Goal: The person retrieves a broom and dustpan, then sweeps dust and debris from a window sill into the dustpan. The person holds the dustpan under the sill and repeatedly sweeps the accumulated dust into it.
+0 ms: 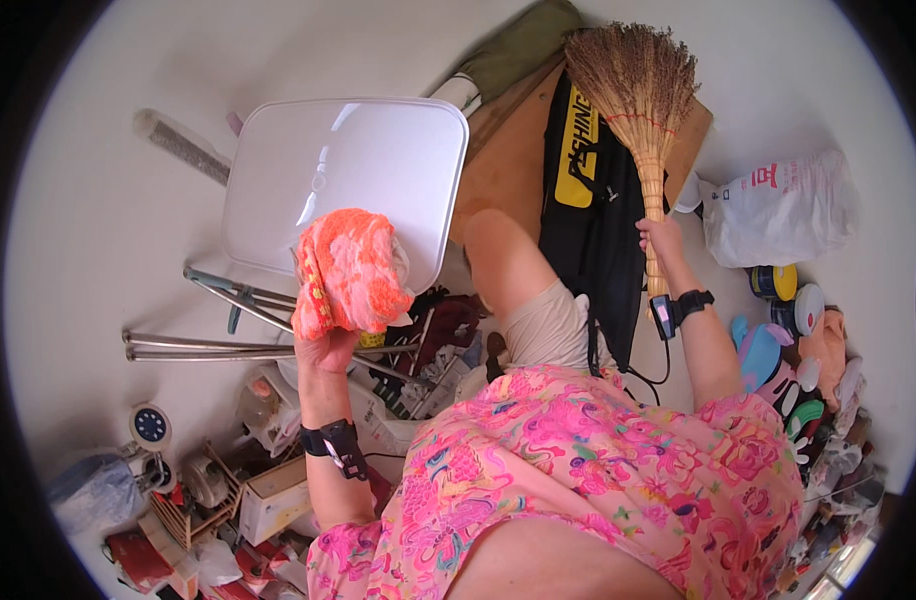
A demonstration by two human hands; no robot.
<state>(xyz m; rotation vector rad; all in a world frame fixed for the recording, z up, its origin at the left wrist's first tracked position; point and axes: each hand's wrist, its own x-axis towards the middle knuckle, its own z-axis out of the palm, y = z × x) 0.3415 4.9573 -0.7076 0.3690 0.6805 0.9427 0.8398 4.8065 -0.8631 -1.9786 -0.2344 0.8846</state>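
My left hand (330,349) holds a bunched orange and pink cloth (353,270) from below; the cloth covers most of the fingers. Behind the cloth is a whitish plastic lid (345,165) with rounded corners, overlapped by it at the lower edge. On the other side, my right hand (662,238) grips the lower handle of a straw broom (653,172), its bristles pointing up and away from me. A long black bag with a yellow panel (589,255) stands just left of the broom handle.
Folded metal legs (270,349) stick out below the lid. A wooden board (495,180) leans behind the black bag. At right are a white plastic bag (780,210), several jars (799,309) and piled goods. Boxes (274,502) and a wooden rack (202,495) crowd the lower left.
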